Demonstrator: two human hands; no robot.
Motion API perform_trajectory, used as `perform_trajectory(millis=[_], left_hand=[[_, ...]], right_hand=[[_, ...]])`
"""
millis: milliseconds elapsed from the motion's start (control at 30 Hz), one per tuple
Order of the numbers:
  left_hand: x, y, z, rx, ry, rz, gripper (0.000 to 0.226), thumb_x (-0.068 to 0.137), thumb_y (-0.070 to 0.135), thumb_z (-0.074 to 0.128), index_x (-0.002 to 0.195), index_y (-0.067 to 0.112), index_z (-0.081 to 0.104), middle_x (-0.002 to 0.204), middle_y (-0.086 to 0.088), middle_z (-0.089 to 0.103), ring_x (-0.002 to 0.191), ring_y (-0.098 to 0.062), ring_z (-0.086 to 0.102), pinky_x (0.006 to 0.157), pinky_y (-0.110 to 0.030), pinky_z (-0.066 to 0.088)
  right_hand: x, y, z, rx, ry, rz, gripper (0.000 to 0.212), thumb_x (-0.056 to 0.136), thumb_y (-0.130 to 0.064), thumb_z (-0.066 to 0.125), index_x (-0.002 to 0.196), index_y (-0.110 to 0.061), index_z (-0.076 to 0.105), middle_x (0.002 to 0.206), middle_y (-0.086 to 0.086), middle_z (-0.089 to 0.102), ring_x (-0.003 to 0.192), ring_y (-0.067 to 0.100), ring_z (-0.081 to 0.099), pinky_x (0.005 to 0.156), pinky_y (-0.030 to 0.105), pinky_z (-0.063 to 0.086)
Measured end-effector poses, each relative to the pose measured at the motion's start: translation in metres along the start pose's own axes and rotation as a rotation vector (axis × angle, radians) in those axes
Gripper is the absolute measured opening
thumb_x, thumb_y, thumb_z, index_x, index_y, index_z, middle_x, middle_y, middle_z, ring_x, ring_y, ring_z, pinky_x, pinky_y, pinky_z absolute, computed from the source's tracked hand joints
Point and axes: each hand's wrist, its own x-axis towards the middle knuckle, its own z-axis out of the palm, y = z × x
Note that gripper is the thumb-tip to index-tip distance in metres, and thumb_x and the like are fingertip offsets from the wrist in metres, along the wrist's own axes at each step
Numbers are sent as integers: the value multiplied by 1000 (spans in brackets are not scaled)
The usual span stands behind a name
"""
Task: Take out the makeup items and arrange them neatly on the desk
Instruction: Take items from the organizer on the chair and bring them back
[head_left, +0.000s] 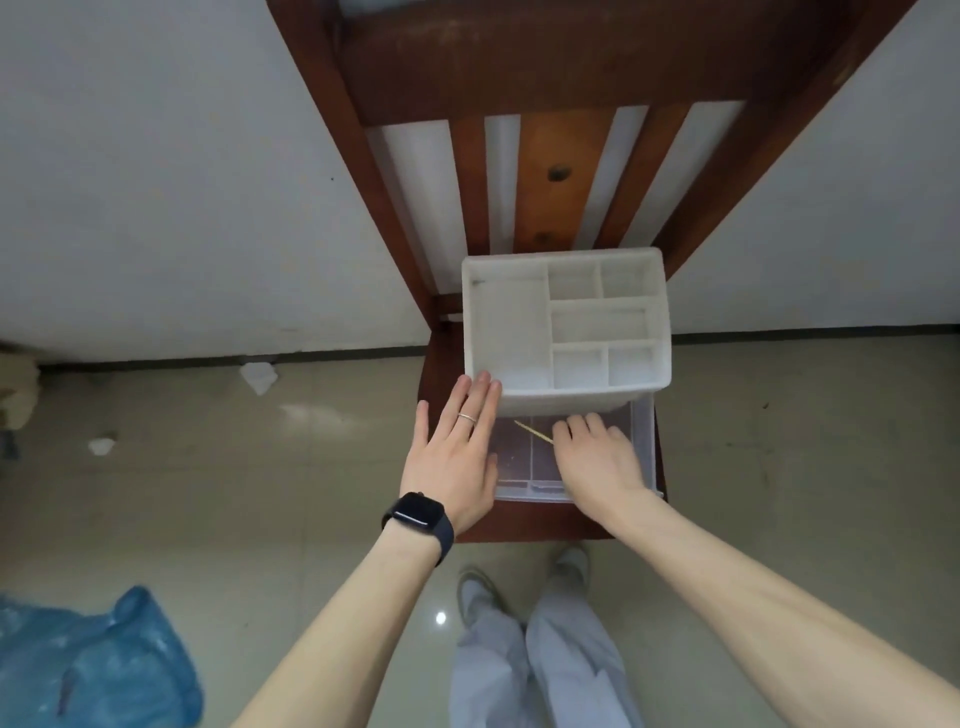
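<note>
As the left hand (453, 451) lies flat, the right hand (597, 457) meets the stick (533, 432), grip unclear.

— Where is the white plastic compartment organiser (566, 322) placed?
— It is set on the seat of the dark brown wooden chair (524, 522), in front of the slatted backrest (519, 52). A clear plastic drawer (641, 441) is pulled out forward from beneath it.
— What is found in the drawer?
— A thin yellow stick (532, 431) is laid there, just left of the right hand (597, 457), which is lowered into the drawer's right part. The left hand (452, 457) is placed at the organiser's front left corner, with its fingers (480, 395) touching it. A blue plastic bag (93, 660) is left on the floor (260, 467), well to the left.
</note>
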Motion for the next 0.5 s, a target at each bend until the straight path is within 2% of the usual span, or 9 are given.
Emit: perform_trajectory(millis=[133,267,333,400,500], left_hand=[[0,-3,-5,-7,-31,13,85,94,23,45,158,21,-9,165,6,-16,152,-15,-16,120,-51,-3],[0,5,-13,12,-48,-4,85,93,23,46,158,20,-9,163,4,-21,153,-19,-15,121,-53,-1],[1,18,-16,25,-35,-17,85,93,24,47,159,19,-7,165,-1,-16,153,-23,-12,121,-53,-1],[3,36,-17,16,-31,7,85,92,25,48,159,19,-4,166,-3,-12,153,-25,-10,121,-53,0],[13,73,-10,17,-37,83,86,93,28,49,159,20,-6,166,-2,-14,153,-24,-13,121,-53,1]], right_hand=[[-17,16,-26,-14,87,-1,29,83,-5,59,112,-8,59,107,10,65,101,31,59,78,39,48],[-54,39,-41,153,169,63,17,91,-7,49,106,-15,52,100,2,60,96,27,55,70,35,37],[-78,52,-41,423,264,170,6,100,-16,44,103,-19,49,94,-4,56,89,23,51,67,35,36],[-102,63,-36,779,336,350,5,103,-21,46,101,-21,51,92,-8,59,85,17,52,69,34,40],[-129,85,-11,1262,383,647,12,100,-13,55,91,-20,57,84,-4,70,68,-1,60,63,16,47]])
